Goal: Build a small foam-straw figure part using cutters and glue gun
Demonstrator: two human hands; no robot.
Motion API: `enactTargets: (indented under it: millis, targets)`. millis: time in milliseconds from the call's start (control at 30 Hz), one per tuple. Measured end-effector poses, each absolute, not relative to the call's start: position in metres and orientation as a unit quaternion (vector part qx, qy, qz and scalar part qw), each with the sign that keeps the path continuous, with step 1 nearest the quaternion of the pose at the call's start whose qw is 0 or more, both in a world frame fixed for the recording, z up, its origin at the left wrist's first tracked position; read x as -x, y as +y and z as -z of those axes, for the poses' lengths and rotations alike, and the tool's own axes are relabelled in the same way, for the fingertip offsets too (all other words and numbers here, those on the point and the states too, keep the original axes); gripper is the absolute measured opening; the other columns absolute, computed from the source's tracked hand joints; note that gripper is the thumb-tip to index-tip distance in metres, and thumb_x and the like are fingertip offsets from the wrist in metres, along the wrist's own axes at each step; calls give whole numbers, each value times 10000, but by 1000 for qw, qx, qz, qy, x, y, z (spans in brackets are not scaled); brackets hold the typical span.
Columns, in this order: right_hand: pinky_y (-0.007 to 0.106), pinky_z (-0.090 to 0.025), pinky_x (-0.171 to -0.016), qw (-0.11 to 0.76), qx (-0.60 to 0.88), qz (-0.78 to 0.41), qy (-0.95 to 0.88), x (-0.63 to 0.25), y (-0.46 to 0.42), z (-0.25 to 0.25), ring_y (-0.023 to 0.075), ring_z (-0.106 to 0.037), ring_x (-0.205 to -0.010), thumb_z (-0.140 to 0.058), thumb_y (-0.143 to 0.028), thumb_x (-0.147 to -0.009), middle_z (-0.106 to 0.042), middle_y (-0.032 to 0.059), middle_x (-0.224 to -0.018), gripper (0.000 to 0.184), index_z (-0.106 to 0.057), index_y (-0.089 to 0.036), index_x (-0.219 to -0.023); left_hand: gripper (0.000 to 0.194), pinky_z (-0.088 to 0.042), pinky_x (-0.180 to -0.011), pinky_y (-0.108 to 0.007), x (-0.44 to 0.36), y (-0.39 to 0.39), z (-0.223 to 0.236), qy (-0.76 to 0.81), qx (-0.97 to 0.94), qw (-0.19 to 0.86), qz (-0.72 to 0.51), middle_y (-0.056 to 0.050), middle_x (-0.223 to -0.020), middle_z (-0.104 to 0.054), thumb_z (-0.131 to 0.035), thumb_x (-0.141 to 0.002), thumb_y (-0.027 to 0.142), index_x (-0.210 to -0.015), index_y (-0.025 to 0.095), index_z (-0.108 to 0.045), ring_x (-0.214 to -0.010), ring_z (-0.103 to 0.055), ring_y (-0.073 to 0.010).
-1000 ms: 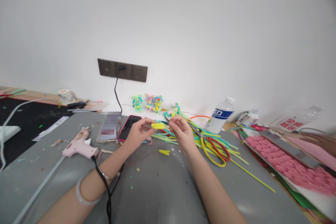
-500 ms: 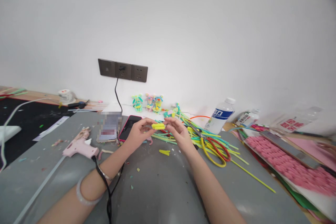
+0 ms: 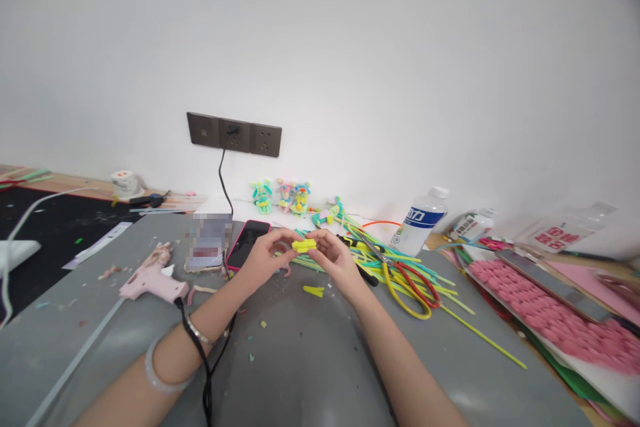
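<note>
Between my two hands is a small yellow bundle of short, fuzzy pipe cleaner pieces [image 3: 305,245], raised above the grey table. My left hand [image 3: 270,255] pinches its left end between thumb and fingers. At its right end, my right hand [image 3: 333,255] grips it the same way. Another yellow piece, a folded pipe cleaner [image 3: 313,291], lies on the table just below. Behind and right of my right hand spreads a pile of green and yellow pipe cleaners [image 3: 410,267], with scissors [image 3: 395,280] with yellow and red handles lying on it.
A pink glue gun [image 3: 155,280] with a black cord lies at left, near two phones [image 3: 247,243]. Small pipe cleaner figures [image 3: 285,197] stand by the wall. A bottle [image 3: 420,220] stands back right, beside a pink woven piece [image 3: 555,313]. Scraps dot the grey table [image 3: 295,367].
My right hand's fingers have closed in on the yellow bundle's right end. The bundle has shifted slightly right and down. A black-handled tool by the right hand shows more now.
</note>
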State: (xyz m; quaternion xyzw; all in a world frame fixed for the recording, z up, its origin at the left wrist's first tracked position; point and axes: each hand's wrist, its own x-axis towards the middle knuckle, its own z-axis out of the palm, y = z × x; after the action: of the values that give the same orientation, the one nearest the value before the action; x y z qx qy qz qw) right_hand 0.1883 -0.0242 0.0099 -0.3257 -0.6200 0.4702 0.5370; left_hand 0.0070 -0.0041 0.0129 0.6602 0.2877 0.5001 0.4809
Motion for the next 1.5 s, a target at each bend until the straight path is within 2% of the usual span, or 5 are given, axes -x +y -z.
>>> enactTargets:
  millis: [467, 733, 1200, 1500]
  targets:
    - [269, -395, -620, 545, 349, -436, -625, -187, -23, -6, 154, -515, -687, -689, -476, -819, -562, 5, -782, 302, -590, -226, -957, 339, -517, -494, -230, -7, -7, -6, 282, -668, 504, -469, -46, -923, -608, -748, -752, 323, -1027, 161, -632, -632, -572, -119]
    - [267, -320, -571, 538, 364, -389, -653, -187, -24, -5, 137, -426, -614, -678, -402, -838, -494, -27, -718, 225, -570, -226, -925, 272, -516, -488, -210, -8, -5, -4, 289, -672, 488, -477, -49, -918, -589, -689, -811, 350, -990, 158, -617, -672, -579, -129]
    - [280, -351, -593, 526, 383, -335, -681, -186, -28, -10, 157, -494, -663, -631, -302, -849, -551, -9, -750, 110, -591, -230, -922, 186, -516, -486, -209, -7, -7, -8, 284, -681, 478, -477, -37, -904, -577, -637, -843, 324, -924, 161, -598, -629, -559, -110]
    - [274, -346, -597, 528, 373, -319, -693, -187, -26, -6, 144, -465, -654, -595, -279, -863, -519, -9, -774, 106, -554, -222, -943, 153, -509, -487, -205, -7, -4, -3, 277, -680, 486, -475, -32, -911, -568, -631, -840, 282, -919, 157, -591, -616, -544, -96]
